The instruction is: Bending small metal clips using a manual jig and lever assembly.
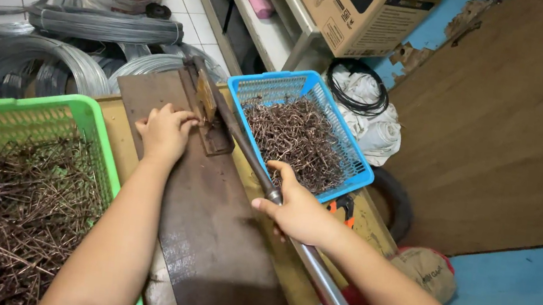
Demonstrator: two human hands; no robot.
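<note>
While the left hand lies palm down on the dark metal plate, its fingers curl against the small bending jig at the plate's far end; whether they pinch anything cannot be told. Right hand, forearm extended from the near right, is closed around the long steel lever. Green basket of straight wire pieces sits left; blue basket of bent pieces sits far right on the tabletop.

Both bare forearms reach forward. The left hand lies palm down, fingers curled at the tips; the right hand is closed in a grip.
</note>
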